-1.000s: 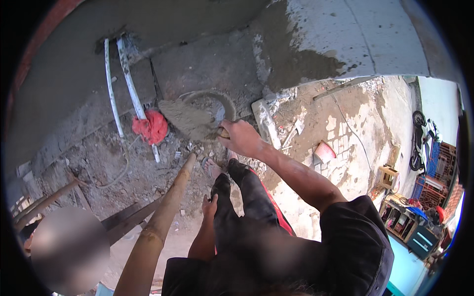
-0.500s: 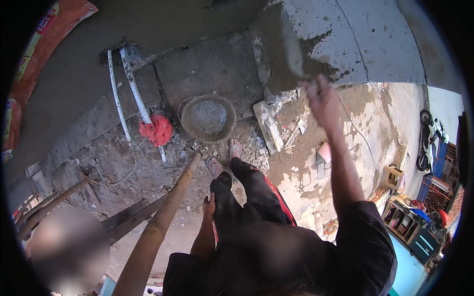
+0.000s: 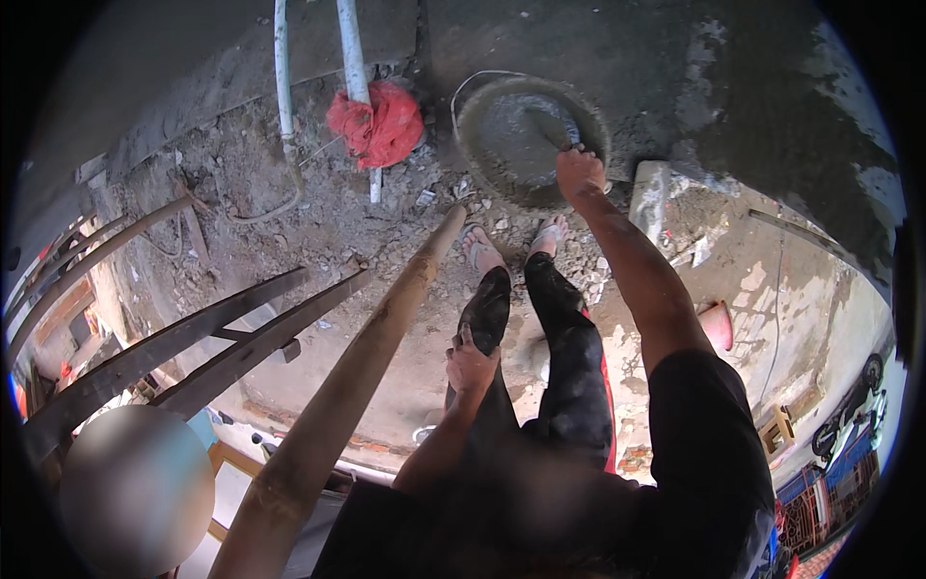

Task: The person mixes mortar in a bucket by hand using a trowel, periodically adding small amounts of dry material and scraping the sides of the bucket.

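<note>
My right hand is closed round the handle of a trowel, reaching over the right side of a round tub. The trowel's blade dips into grey wet mortar in the tub. My left hand rests on my left leg near the knee, holding nothing, its fingers laid over the dark trousers. Just beyond my sandalled feet, the tub stands on rubble, with a thin wire handle looped at its far left.
A thick bamboo pole slants past my left side. Pale pipes and a red bag lie left of the tub. A mortar-caked board is to its right. Dark beams and a person with a blurred head are at lower left.
My right hand has come down from the mortar-smeared wall to the tub, with the trowel now in the mortar. The view has tilted and shifted; my left hand stays on my leg.
</note>
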A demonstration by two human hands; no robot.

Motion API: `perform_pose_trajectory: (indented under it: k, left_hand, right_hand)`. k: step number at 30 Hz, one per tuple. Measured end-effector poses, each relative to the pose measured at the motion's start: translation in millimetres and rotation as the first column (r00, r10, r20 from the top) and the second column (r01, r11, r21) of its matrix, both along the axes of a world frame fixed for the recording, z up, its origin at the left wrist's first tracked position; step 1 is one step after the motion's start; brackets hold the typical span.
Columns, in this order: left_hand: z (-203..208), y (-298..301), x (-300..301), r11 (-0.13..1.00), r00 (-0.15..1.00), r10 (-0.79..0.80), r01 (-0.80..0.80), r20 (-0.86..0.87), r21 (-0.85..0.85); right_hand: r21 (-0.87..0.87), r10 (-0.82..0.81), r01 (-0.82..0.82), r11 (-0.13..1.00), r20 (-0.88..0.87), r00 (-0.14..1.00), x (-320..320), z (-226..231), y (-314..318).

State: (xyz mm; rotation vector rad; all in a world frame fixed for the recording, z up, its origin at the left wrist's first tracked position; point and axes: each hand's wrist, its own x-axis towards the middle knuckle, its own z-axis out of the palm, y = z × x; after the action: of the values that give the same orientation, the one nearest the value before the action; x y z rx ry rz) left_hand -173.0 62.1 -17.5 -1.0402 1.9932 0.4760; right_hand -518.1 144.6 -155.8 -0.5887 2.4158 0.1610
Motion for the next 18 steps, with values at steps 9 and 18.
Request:
perform_pose_trajectory:
  k: [9, 18]
  left_hand:
    - [-12.8, -12.1, 12.5, 0.999, 0.998, -0.041, 0.042, -0.039, 0.016]
    - [-31.7, -48.2, 49.6, 0.957, 0.947, 0.131, -0.043, -0.294, 0.288]
  right_hand:
    - [-0.283, -0.209, 0.279, 0.918, 0.255, 0.944, 62.7, 8.4, 15.6]
    - [-0.388, -0.015, 0.013, 0.922, -0.002, 1.000, 58.7, 165.1, 0.8]
